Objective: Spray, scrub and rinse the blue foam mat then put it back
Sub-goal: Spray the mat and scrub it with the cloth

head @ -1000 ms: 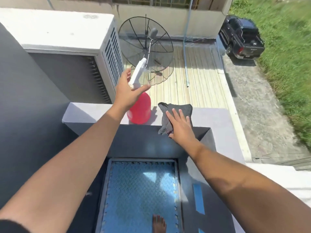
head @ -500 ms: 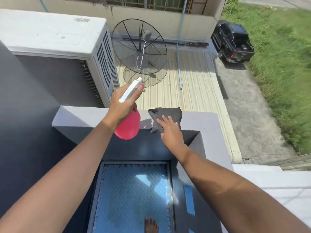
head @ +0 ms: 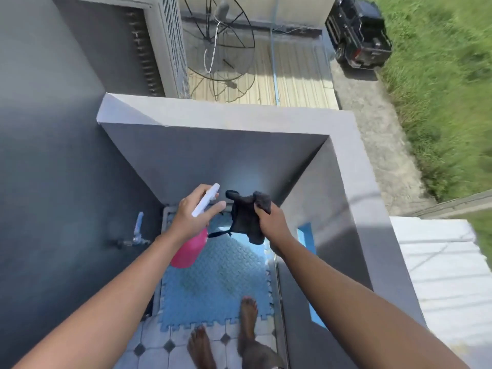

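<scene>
Gripping a pink spray bottle (head: 189,251) by its white head, the left hand (head: 194,217) was above the blue foam mat (head: 213,286). Right hand (head: 271,222) clutched a bunched dark cloth (head: 246,219), dangling just beside the bottle. Mat lay flat in the grey-walled corner, touching the tiled floor (head: 159,342). One bare foot (head: 249,318) on its near edge. Tap (head: 138,230) on the left wall.
</scene>
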A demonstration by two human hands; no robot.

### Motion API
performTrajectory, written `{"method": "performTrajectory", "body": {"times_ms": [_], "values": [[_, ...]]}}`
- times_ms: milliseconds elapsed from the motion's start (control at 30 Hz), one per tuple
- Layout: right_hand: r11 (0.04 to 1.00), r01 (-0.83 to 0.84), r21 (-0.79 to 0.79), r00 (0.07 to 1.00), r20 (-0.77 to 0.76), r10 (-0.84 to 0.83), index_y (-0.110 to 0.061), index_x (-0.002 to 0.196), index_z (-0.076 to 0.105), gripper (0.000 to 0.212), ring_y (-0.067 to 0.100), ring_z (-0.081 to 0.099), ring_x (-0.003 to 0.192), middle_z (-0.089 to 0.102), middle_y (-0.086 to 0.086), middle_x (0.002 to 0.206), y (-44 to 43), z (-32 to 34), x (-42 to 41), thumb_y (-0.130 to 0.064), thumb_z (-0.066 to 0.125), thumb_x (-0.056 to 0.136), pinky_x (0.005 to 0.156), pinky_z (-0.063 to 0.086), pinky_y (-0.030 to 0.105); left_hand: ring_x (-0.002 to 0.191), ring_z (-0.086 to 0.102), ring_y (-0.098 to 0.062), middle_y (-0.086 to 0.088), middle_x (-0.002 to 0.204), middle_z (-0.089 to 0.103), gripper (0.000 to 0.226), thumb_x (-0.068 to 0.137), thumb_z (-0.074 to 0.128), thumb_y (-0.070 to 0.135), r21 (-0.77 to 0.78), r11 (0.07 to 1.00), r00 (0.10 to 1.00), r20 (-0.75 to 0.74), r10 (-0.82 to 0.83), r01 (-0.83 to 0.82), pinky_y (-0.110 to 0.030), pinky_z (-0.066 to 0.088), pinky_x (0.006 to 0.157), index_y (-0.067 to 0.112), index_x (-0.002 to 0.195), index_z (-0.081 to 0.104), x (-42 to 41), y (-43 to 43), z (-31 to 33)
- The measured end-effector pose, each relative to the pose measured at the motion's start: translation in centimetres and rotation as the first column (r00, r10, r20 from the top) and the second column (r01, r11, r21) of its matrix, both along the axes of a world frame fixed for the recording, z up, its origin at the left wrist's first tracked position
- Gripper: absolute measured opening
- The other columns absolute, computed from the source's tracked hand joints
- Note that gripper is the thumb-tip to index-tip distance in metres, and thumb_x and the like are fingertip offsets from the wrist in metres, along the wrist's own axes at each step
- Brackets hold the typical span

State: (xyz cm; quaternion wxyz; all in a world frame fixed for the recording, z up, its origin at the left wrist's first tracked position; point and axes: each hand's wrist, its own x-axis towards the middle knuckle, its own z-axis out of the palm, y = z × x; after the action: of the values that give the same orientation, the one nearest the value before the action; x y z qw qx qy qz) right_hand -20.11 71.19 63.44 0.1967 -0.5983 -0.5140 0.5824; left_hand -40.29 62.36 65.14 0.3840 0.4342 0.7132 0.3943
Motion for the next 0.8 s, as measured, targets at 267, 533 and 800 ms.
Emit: {"method": "performTrajectory", "body": {"times_ms": [267,533,800], "values": [[0.981,0.06,-0.183,0.996,0.068,-0.049,-0.015,0.113,0.061,0.015,0.016,0.068,0.076,0.07,0.008,0.098,-4.7,-14.3,3.2,-0.022,0.052,0.103,0.062,0.06,0.031,0.085,0.07,-0.017,0.004,0.099,0.075,0.046,0.083,0.073,0.055,-0.289,0.957,1.0,0.024,-0.016,0.022,-0.037,0.054,0.08,0.025,0.118,0.073,2.2,-9.3,-18.8],[0.989,0.075,-0.131,0.989,0.136,-0.057,-0.016,0.123,0.061,0.025,0.015,0.065,0.099,0.068,-0.001,0.108,-4.0,-36.6,6.0,-0.024,0.055,0.1,0.079,0.051,0.028,0.062,0.056,0.001,0.016,0.068,0.058,0.028,0.084,0.076,0.051,-0.41,0.91,0.995,-0.041,-0.094,0.069,-0.026,0.041,0.063,0.026,0.085,0.064,3.8,-12.9,-40.9],[0.999,-0.017,-0.032,0.973,0.228,0.024,-0.015,0.117,0.063,0.023,0.012,0.068,0.087,0.069,-0.001,0.098,-1.8,-51.3,8.5,-0.024,0.053,0.098,0.078,0.057,0.029,0.074,0.063,-0.024,0.002,0.07,0.062,0.048,0.084,0.075,0.054,-0.445,0.889,0.966,-0.162,-0.201,0.11,-0.036,0.052,0.075,0.011,0.104,0.075,3.6,-13.2,-55.8]]}}
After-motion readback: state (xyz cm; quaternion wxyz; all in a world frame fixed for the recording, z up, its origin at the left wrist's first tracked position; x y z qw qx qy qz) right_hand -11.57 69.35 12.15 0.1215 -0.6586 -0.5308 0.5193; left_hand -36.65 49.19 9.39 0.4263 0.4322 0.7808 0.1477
